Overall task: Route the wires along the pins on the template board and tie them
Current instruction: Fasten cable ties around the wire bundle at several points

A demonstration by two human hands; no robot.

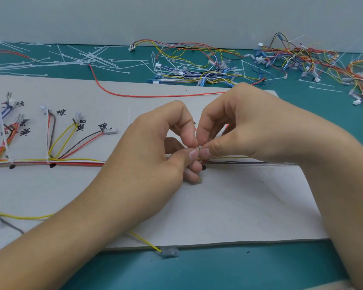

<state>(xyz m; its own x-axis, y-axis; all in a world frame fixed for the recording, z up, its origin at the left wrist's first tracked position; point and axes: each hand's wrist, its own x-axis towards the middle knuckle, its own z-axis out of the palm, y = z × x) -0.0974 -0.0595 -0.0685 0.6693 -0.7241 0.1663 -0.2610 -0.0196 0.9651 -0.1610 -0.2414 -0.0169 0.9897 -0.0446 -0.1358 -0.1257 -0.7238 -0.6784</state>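
Grey template board (239,206) flat, mid-frame; wire bundle (76,162), red, yellow, white, runs level along it from left edge to centre; two white ties (48,162) bind it; branch wires (59,141) fan upward, left; small white cable tie (200,147) at centre, just above the bundle.

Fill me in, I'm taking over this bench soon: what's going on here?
A person works bare-handed on the template board. The left hand and right hand meet over the wire bundle along its middle, both pinching a small white cable tie. Further left the bundle already carries a fastened tie, with branches fanned toward handwritten labels. Loose ties and spare harnesses lie on the green table behind.
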